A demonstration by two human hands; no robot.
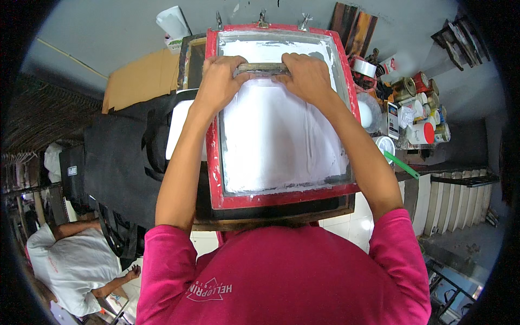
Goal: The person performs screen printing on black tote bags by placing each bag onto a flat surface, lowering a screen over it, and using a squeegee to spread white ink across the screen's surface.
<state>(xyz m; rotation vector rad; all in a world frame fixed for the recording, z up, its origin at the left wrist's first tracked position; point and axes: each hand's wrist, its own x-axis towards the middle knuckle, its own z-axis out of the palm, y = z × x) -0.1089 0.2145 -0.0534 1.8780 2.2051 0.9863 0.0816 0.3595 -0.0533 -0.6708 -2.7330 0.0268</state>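
Observation:
Both my hands grip a wooden-handled squeegee [264,67] near the far end of a screen printing frame [215,184]. My left hand [221,78] is closed round its left end, my right hand [306,76] round its right end. The frame is red with chipped paint, and its mesh [271,141] looks white and lavender, with white ink thicker along the edges. Metal clamps [262,19] stand along the frame's far side. The squeegee's blade is mostly hidden beneath the handle and my fingers.
Paint cans and tubs [422,132], a phone [392,120] and an open tub [384,144] with a green-handled tool [402,164] crowd the right. At left are black bags [116,157] and cardboard [141,78]. Another person in a white shirt [76,265] is at lower left.

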